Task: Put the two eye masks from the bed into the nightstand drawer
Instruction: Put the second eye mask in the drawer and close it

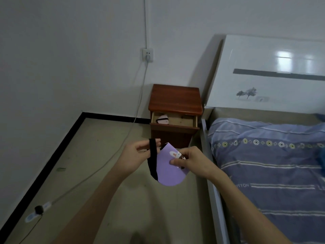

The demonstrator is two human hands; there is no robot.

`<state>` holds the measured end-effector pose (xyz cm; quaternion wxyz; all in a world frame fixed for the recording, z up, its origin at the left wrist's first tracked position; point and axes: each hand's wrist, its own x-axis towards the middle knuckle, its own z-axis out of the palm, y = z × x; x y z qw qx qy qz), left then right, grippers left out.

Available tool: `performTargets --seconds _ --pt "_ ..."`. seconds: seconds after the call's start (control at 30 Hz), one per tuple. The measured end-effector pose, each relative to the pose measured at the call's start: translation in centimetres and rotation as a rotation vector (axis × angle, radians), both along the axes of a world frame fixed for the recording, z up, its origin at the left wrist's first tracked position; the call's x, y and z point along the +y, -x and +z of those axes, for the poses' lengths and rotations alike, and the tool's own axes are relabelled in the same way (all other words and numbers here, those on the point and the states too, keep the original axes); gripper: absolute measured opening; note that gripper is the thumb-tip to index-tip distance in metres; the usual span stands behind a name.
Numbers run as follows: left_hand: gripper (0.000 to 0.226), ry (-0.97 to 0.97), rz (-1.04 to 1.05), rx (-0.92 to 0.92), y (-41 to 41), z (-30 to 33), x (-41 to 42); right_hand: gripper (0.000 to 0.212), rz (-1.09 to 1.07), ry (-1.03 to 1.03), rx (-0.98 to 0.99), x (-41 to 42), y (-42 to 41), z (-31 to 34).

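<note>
A purple eye mask (pixel 169 170) with a cartoon rabbit print hangs in the air in front of me, above the floor. My right hand (pixel 192 162) pinches its upper right edge. My left hand (pixel 136 154) holds its black elastic strap (pixel 152 155). Beyond them stands a brown wooden nightstand (pixel 175 98) with its top drawer (pixel 182 120) pulled open. A pink eye mask (pixel 163 120) with a black strap lies in the left part of that drawer.
The bed with a blue patterned cover (pixel 267 161) runs along my right, its white headboard (pixel 274 73) against the wall. A white cable (pixel 139 103) drops from a wall socket (pixel 147 54) and trails over the floor to a power strip (pixel 37 211) at lower left.
</note>
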<state>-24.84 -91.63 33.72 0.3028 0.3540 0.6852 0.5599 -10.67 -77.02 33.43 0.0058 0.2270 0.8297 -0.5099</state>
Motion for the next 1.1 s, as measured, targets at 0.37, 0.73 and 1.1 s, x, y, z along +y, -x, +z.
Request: performTargets --seconds 0.37,0.73,1.1 --pt "0.026 0.077 -0.112 0.050 16.2 -1.8 13.6 0.009 -0.067 0.094 0.002 11.7 15.5 -1.6" --pt "0.013 0.176 -0.041 -0.231 23.7 -6.6 25.5 0.006 -0.509 0.473 0.136 20.8 22.8 -6.1" --pt "0.033 0.424 0.109 -0.643 23.7 -17.9 37.1 0.016 -0.893 0.883 0.001 33.0 25.9 -18.3"
